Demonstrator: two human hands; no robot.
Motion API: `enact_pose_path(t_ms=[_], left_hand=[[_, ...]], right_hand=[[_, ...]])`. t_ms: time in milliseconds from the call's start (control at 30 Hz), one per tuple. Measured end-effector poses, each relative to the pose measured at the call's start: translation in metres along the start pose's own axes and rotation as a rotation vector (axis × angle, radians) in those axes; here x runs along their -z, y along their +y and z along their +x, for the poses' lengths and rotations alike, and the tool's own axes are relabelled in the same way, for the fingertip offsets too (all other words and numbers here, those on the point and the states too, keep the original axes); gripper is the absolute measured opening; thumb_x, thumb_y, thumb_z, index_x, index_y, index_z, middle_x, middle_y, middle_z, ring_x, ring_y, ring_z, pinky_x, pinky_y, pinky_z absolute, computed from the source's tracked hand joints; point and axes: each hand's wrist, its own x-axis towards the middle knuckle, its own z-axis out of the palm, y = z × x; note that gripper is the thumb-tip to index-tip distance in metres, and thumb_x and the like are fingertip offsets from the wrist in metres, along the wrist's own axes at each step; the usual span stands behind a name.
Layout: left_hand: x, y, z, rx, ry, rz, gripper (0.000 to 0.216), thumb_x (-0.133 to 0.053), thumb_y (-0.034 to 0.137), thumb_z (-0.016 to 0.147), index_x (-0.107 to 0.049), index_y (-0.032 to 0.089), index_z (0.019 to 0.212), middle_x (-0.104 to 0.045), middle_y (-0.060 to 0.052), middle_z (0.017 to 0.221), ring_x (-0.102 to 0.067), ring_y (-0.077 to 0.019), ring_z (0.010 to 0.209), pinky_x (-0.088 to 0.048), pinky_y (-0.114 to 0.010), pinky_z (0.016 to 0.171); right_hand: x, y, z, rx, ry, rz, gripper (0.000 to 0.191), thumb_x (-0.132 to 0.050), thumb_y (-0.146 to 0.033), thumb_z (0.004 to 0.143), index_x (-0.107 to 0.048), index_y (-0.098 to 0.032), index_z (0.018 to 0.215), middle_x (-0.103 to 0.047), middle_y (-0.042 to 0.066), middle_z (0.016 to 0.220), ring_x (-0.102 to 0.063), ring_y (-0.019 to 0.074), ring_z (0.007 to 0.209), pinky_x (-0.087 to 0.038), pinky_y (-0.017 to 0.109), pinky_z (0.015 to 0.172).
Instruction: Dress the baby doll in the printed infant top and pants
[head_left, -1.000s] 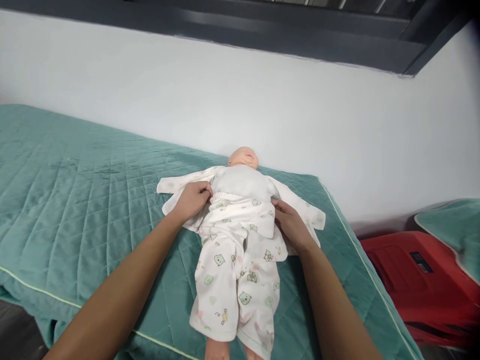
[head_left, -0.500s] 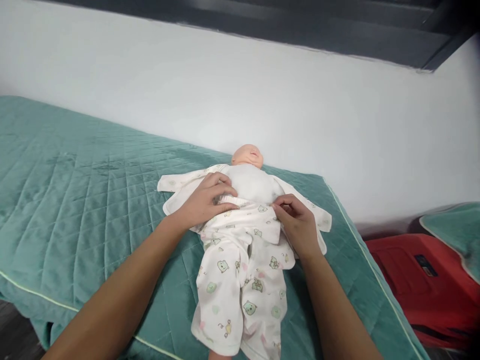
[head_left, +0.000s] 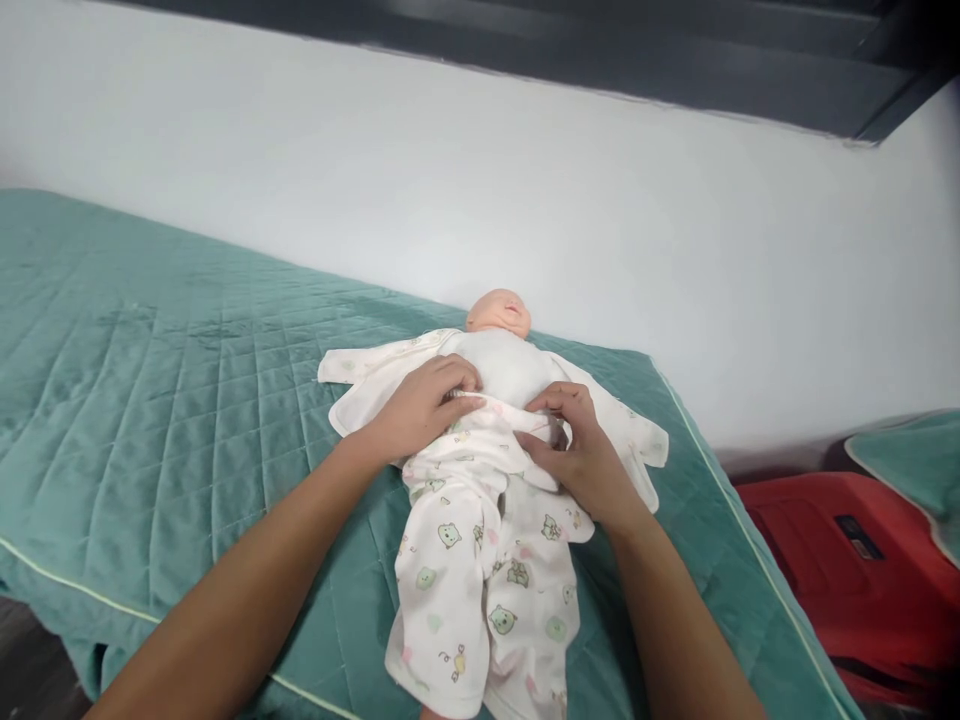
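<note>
A baby doll (head_left: 498,313) lies on its back on a green quilted bed (head_left: 172,400), head toward the wall. It wears white trousers (head_left: 480,570) printed with small bears, and an open white top (head_left: 367,385) is spread under it. My left hand (head_left: 424,405) rests on the doll's left side at the waist, fingers curled onto the trouser waistband. My right hand (head_left: 577,450) is at the right side of the waist, fingers pinching the waistband cloth.
A white wall runs behind the bed, with a dark window frame (head_left: 600,60) above. To the right of the bed stands a red case (head_left: 847,570) and a second green quilt (head_left: 915,470) beyond it.
Both hands have moved inward and up along the doll's waist, drawing the trouser waistband higher over the belly. The view has shifted slightly.
</note>
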Motion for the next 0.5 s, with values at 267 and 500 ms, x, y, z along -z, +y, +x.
enact_pose_path(t_ms=[267, 500], left_hand=[[-0.003, -0.009, 0.014, 0.187, 0.077, -0.030, 0.021, -0.050, 0.038, 0.091, -0.048, 0.020, 0.079, -0.056, 0.002, 0.077, -0.049, -0.0152, 0.074, -0.035, -0.027, 0.069], [-0.005, -0.037, 0.040, 0.328, 0.139, -0.124, 0.023, -0.052, 0.037, 0.091, -0.043, 0.021, 0.078, -0.049, 0.002, 0.078, -0.046, -0.0151, 0.077, -0.036, -0.025, 0.069]], right_hand=[[-0.002, 0.004, 0.011, 0.003, 0.003, -0.009, 0.009, -0.065, -0.029, 0.081, -0.060, -0.025, 0.087, -0.052, 0.005, 0.104, -0.051, 0.0229, 0.098, -0.043, 0.036, 0.083], [0.017, 0.012, 0.047, -0.192, -0.186, 0.188, 0.027, -0.059, -0.043, 0.088, -0.063, -0.023, 0.071, -0.062, 0.000, 0.083, -0.055, 0.0200, 0.082, -0.041, 0.033, 0.078]])
